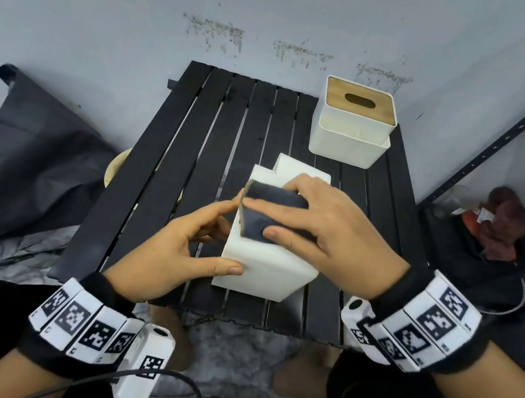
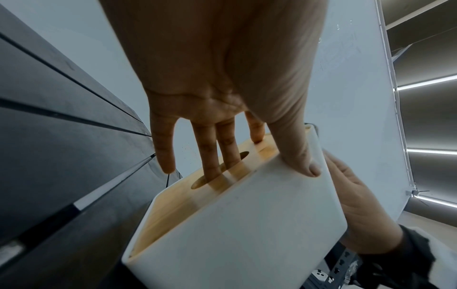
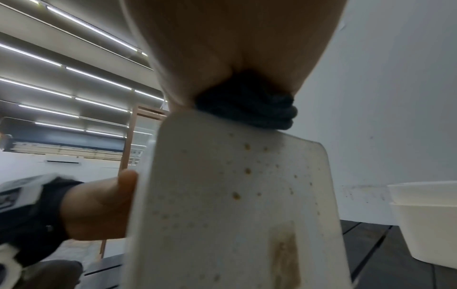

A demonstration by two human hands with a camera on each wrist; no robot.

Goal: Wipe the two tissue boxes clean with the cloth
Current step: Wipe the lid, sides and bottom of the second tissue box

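- Both wrists, each wearing a band of black-and-white markers, frame the bottom of the head view above a black slatted table (image 1: pixel 163 161).
- Nearest on that table, a white tissue box (image 1: pixel 263 268) lies turned onto its side, its wooden lid (image 2: pixel 173 197) facing the person's left.
- Left hand (image 1: pixel 176 247) steadies this box: the thumb presses on the upper white face, while two fingers (image 2: pixel 210 156) reach into the oval slot of the lid, so the hand is clasped around the box's edge.
- Right hand (image 1: pixel 328 234) holds a folded dark cloth (image 1: pixel 269 214) flat against the box's top face, fingers spread over the cloth and thumb tucked at its near edge.
- Seen from the right wrist, the face below the cloth carries brown specks (image 3: pixel 247 171) and a larger tan smear (image 3: pixel 284 252), so this side looks far from clean.
- Farther back at the right corner, the second tissue box (image 1: pixel 353 123) stands upright with its wooden top up, well apart from both hands and apparently not yet being worked on.
- Risk, as I judge it: a hard stroke could slide or tip the sideways box on the slats if the left hand's hold slackens.
- Another risk: fingers in the slot could lever the wooden lid loose.
- Dried spots may only smear under a light pass, and the cloth could unfold.
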